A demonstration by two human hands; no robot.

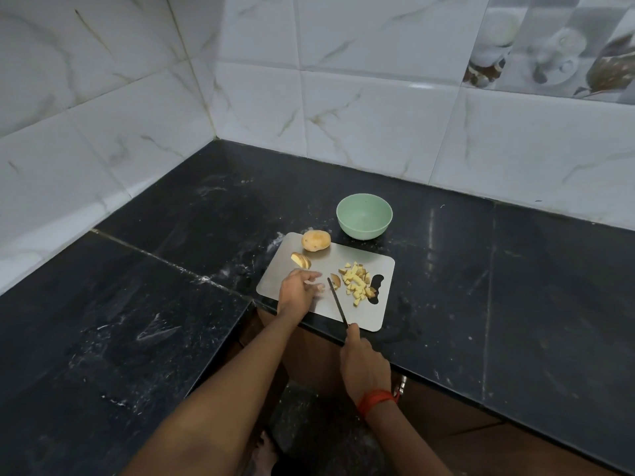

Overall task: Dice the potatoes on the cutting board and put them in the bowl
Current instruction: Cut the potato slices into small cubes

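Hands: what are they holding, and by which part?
The right hand grips the knife by its handle. The left hand holds nothing.

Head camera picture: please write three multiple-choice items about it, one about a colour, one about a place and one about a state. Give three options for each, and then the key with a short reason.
1. What colour is the bowl?
A. red
B. pale green
C. black

2. Where does the whole potato lie?
A. inside the bowl
B. on a plate
C. on the far left corner of the cutting board

3. In what state is the bowl?
A. upright and empty
B. upright and full of diced pieces
C. turned upside down

Key:
1 B: its wall and inside are both pale green.
2 C: the potato sits at the board's far left corner, beside the bowl and not in it.
3 A: the opening faces up and only the bare inside shows.
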